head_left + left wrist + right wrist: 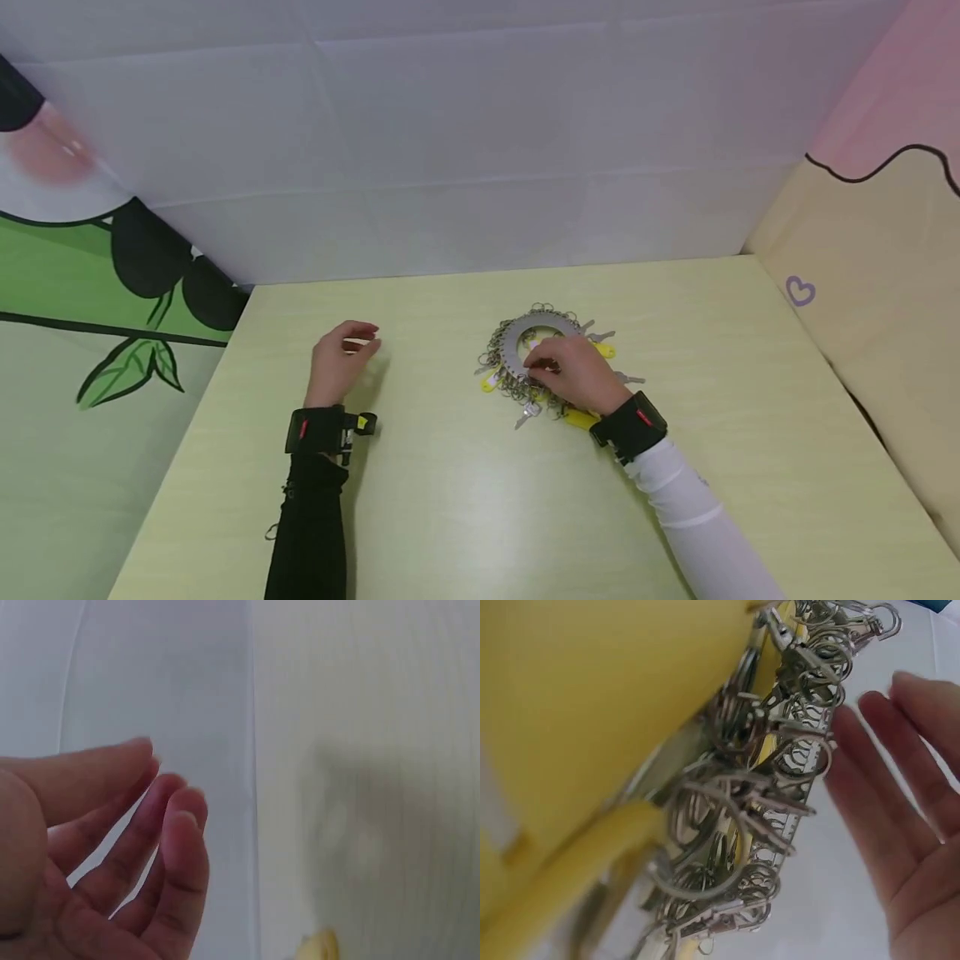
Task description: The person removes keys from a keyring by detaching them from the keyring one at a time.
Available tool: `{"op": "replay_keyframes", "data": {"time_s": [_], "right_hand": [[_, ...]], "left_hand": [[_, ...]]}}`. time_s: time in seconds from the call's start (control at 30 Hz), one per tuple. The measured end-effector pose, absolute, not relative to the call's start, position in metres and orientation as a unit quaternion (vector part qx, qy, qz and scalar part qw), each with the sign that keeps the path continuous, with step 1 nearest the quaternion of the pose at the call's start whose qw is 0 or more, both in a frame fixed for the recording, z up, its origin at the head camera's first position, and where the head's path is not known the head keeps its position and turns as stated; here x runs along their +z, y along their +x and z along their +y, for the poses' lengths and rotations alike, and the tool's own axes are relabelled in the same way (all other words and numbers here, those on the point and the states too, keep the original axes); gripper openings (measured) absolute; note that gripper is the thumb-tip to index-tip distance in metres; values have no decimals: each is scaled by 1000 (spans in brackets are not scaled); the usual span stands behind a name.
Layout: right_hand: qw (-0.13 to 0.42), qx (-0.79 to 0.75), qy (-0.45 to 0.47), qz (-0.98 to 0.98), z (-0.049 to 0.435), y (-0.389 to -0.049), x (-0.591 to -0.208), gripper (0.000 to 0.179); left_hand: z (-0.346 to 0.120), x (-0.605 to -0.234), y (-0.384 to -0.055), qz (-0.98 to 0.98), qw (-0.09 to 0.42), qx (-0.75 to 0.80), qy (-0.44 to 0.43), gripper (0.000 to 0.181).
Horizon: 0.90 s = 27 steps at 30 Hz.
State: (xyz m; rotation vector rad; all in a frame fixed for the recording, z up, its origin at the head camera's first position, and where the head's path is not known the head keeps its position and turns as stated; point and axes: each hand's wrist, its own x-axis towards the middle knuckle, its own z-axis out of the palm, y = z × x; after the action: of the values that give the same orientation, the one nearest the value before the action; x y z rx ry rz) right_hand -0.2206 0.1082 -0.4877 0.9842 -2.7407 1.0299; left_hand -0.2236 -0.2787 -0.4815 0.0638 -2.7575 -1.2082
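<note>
A flat grey ring (513, 346) lies on the table, its rim crowded with small metal clips and loops (727, 817). Keys (528, 412) and yellow tags (491, 381) hang round its edge. My right hand (573, 371) hovers over the ring's lower right side, thumb and index close together. The right wrist view shows its fingers (900, 787) loosely bent beside the clips, with nothing seen between them; a yellow tag (607, 690) fills the near left. Away to the left, my left hand (341, 358) is raised above the table, fingers relaxed and holding nothing.
The pale wooden table (465, 500) meets a white sheet (465, 225) at its back edge. A patterned cloth (150, 392) hangs at the left, and a cream and pink one (847, 250) at the right. Each wrist wears a black band.
</note>
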Motion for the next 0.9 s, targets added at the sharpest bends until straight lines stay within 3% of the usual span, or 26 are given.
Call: {"op": "replay_keyframes", "data": {"time_s": [0.23, 0.43, 0.6, 0.9], "right_hand": [[14, 245, 305, -920, 102, -216, -486, 33], [16, 231, 293, -928, 98, -215, -483, 33], [17, 220, 293, -930, 95, -213, -481, 25], [11, 219, 286, -933, 91, -210, -487, 37]], "left_hand": [[-184, -480, -213, -935, -36, -335, -110, 12], [-124, -491, -199, -970, 9, -200, -134, 24], [-111, -493, -192, -982, 37, -138, -122, 22], [-112, -498, -194, -972, -52, -201, -112, 19]]}}
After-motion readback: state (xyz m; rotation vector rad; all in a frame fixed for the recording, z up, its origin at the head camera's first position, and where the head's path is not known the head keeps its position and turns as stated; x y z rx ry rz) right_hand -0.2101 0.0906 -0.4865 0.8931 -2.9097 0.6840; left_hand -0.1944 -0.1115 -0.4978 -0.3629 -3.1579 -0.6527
